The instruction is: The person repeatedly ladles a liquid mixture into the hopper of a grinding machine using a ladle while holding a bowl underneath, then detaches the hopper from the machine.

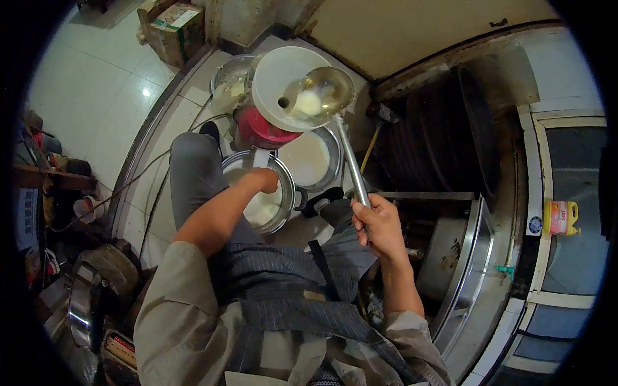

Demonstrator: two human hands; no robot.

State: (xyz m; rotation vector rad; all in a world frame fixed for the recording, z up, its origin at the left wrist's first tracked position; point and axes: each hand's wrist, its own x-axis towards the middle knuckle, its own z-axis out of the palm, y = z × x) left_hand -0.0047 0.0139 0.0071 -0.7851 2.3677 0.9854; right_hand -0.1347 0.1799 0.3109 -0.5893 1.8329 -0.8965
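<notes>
My right hand [378, 224] is closed round the long handle of a metal ladle [341, 90], whose bowl is tilted over a white funnel-like basin [290, 67] with a dark hole. Something pale shows at the ladle's bowl. The basin sits above a red machine part [264, 128]. Below it, my left hand [265, 180] is closed at a pale, flat piece [261, 158] over a metal pot [279, 222] that holds whitish stuff. Beside the pot stands a wide metal bowl [336, 154] of creamy liquid.
Another metal bowl [222, 67] stands behind the machine. A cable [154, 161] crosses the floor at the left. A cardboard box [177, 32] is at the top left, a metal frame [460, 276] at the right, and a yellow jug [561, 217] farther right.
</notes>
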